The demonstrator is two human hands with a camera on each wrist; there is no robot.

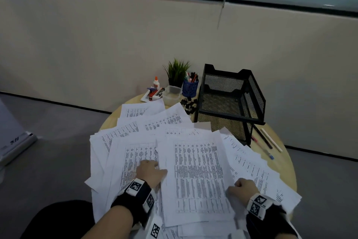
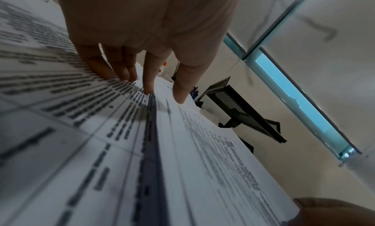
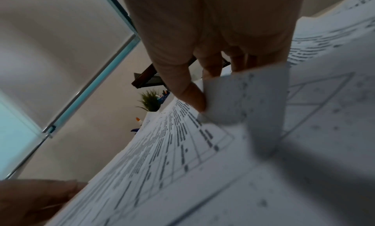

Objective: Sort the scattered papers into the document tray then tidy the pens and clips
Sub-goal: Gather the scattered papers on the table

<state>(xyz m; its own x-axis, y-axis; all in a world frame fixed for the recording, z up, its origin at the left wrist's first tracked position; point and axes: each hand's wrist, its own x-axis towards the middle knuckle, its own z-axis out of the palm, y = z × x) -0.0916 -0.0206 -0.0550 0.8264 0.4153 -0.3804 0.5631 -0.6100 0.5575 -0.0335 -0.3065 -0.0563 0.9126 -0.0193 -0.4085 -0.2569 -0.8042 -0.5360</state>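
Observation:
Printed papers point(image 1: 147, 128) lie scattered in overlapping layers over the round wooden table point(image 1: 282, 163). My left hand point(image 1: 150, 170) presses down on them with straight fingers point(image 2: 148, 83), beside the left edge of the top sheet point(image 1: 197, 176). My right hand point(image 1: 242, 186) pinches that sheet's lifted right edge point(image 3: 243, 97) between thumb and fingers. The black mesh document tray point(image 1: 230, 116) stands at the back right with its tiers empty. Loose pens point(image 1: 266, 140) lie to the right of the tray. A heap of black binder clips point(image 1: 188, 105) lies left of it.
A blue pen cup point(image 1: 190, 87), a small potted plant point(image 1: 177, 72), a clear plastic box point(image 1: 171, 94), a glue bottle point(image 1: 156, 82) and a stapler point(image 1: 155, 93) line the table's far edge by the wall. Grey floor surrounds the table.

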